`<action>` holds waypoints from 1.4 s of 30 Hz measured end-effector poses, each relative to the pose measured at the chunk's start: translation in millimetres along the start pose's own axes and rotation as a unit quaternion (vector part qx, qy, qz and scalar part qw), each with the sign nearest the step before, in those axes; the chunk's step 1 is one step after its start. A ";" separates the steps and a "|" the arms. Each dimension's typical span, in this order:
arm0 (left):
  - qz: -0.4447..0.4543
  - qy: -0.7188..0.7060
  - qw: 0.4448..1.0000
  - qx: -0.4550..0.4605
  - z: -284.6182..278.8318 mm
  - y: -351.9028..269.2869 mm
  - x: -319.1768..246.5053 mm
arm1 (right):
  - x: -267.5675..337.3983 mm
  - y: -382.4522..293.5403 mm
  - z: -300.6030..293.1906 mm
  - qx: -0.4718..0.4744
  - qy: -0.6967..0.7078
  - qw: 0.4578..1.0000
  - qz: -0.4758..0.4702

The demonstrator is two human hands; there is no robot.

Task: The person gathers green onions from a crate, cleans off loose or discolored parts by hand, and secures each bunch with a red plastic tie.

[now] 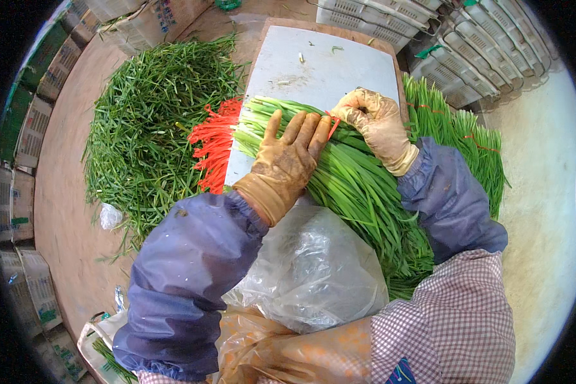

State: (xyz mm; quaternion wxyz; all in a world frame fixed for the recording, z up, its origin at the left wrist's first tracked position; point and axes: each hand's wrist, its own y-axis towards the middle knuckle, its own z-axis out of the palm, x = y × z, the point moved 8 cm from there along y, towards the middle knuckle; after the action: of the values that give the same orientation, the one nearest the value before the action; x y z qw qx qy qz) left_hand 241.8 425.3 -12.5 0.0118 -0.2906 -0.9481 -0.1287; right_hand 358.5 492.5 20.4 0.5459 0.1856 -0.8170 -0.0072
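A thick bundle of garlic chives (pixel 360 177) lies across a pale board, its white stem ends to the left and its green leaves hanging down towards me at the right. My gloved left hand (pixel 290 156) rests over the stems and holds the bundle down, fingers spread; its thumb is hidden. A red plastic tie (pixel 334 126) crosses the bundle just right of those fingers. The thumb and forefinger of my gloved right hand (pixel 374 125) pinch together at the tie's upper end. Both gloves are stained.
Red ties (pixel 217 139) hang at the board's (pixel 326 62) left edge. Beyond them lies a heap of loose green leaves (pixel 158 120). Tied chive bundles (pixel 477 144) stand at right. Stacked white crates (pixel 475 53) line the back. Clear plastic sheeting (pixel 317 264) covers my lap.
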 end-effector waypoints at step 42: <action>-0.041 -0.399 0.789 -0.465 -154.7 -40.2 50.0 | -36.6 -102.3 16.3 0.172 -0.189 0.960 0.113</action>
State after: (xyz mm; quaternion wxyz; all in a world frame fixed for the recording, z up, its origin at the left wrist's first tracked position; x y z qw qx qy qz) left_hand 169.9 381.8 132.3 -0.5091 -0.2475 -0.7049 -0.4275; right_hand 386.4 405.5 -40.7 0.3387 0.1781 -0.9098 0.1608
